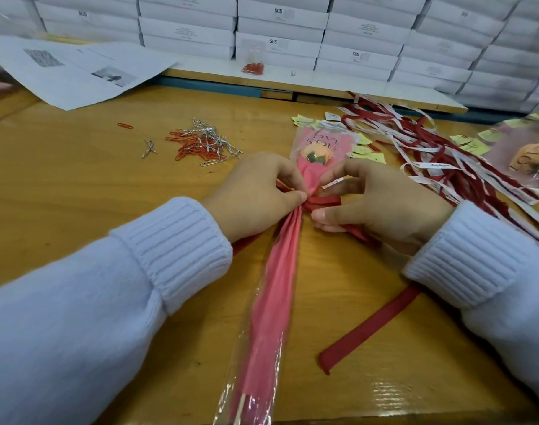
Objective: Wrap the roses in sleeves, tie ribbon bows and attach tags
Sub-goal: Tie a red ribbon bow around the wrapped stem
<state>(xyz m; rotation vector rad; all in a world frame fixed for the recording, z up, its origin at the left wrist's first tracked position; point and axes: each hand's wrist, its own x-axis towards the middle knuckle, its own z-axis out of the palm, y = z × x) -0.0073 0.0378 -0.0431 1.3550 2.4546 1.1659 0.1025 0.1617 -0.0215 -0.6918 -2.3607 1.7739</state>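
Head camera looks down on the table (pixel 78 185), and at its centre I see the rose (pixel 315 153) lying flat in its pink sleeve (pixel 274 286), bloom toward twelve o'clock and stem end toward six. Both hands meet at the gathered neck just below the bloom.

The left hand (pixel 256 194) pinches thumb to forefinger right at the knot of the dark red ribbon (pixel 369 326). I judge this pins the gather so the wrap cannot spread. The right hand (pixel 381 204) has its fingers curled, nipping the ribbon just beside the knot. A loop shows between the two hands, and one tail runs under that wrist and out toward five o'clock. To me this reads as a bow half formed, with the tension shared between both hands.

Supplies lie sorted by kind around the work, which I take to be for easy reach:
- Orange paper clips (pixel 188 148) and silver twist ties (pixel 213 133) at ten o'clock.
- Yellow tags (pixel 366 150) at one o'clock.
- A heap of spare ribbons (pixel 430 139), red and white, at two o'clock.
- Another wrapped rose (pixel 526 157) at three o'clock.

Lettering on the sleeve looks like "LOVE YOU", though creases hide part of it. The white boxes (pixel 280 29) stacked across twelve o'clock carry "SGS". The white ribbons bear a small script, and the printed sheets (pixel 78 69) at eleven o'clock hold text, both too small for me to read.
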